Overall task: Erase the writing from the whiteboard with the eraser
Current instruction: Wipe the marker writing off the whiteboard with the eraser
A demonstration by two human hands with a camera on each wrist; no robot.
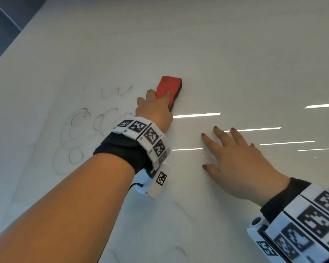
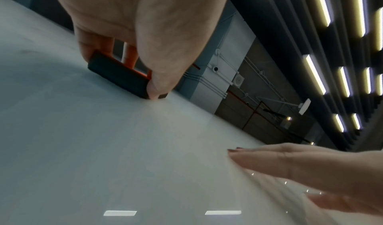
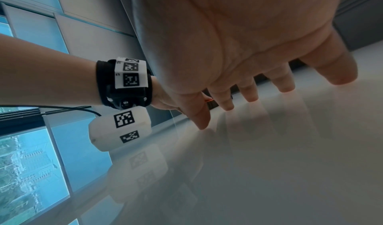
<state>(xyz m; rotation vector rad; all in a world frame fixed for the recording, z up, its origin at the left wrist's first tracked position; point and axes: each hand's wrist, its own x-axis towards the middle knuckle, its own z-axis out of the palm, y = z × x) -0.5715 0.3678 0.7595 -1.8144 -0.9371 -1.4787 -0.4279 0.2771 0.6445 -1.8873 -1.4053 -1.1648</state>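
Gripping the eraser (image 1: pixel 170 90), the left hand (image 1: pixel 153 111) has thumb and fingers curled round its red back, with the dark felt face pressed flat on the whiteboard (image 1: pixel 235 54); the contact is confirmed in the left wrist view. The eraser's long axis is seen running up the board and slightly rightward, in line with the forearm.

The remaining writing (image 1: pixel 87 128), faint loops and short strokes, lies left of the eraser and below it, just beside the left wrist. None is seen near the right hand (image 1: pixel 241 164), which is laid flat on the board with fingers straight and spread, holding nothing, well right of the marks.

The next stroke is judged to be leftward and down, broadside to the long axis so the widest felt is swept over the loops. The left hand is the nearer one.
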